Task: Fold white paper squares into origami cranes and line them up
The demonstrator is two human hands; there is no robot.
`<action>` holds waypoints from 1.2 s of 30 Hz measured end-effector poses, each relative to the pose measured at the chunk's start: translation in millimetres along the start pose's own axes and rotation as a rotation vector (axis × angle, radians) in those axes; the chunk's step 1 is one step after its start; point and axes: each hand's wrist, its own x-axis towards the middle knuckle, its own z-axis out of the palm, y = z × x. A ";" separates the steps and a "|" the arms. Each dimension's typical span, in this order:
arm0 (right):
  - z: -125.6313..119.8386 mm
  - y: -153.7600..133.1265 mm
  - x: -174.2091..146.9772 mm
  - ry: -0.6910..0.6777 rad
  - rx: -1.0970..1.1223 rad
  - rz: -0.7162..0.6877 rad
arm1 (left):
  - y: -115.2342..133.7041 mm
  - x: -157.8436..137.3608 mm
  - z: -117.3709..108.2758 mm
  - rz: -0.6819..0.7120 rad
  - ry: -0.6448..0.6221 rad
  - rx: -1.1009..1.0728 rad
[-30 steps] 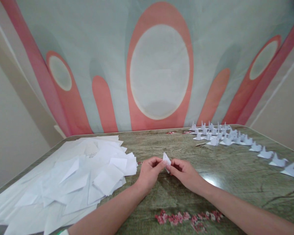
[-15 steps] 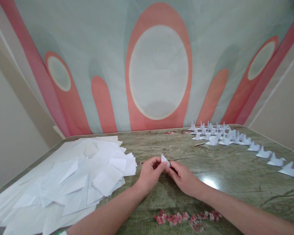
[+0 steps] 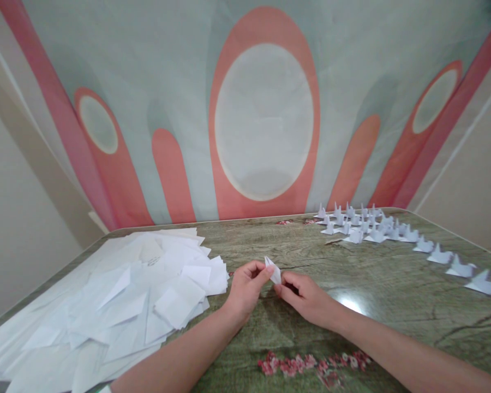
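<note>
White folded paper has been tipped away from paper birds; pinched by left fingers, apparently right fingers too; judged mid-fold.

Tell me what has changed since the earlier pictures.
The folded paper has moved slightly left, its top tipping further left, with the left hand keeping hold. The right hand stays close by its lower end. The pile and paper birds lie as before.
</note>
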 end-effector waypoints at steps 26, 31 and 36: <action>-1.8 0.9 1.1 -0.043 0.022 0.025 | -0.6 0.4 0.5 -0.069 0.013 -0.096; -2.3 0.6 1.0 -0.036 0.008 0.028 | -5.6 2.7 -0.8 -0.046 0.074 -0.053; -4.0 2.8 2.6 -0.008 0.098 0.057 | 15.9 -5.2 4.1 0.129 0.206 0.049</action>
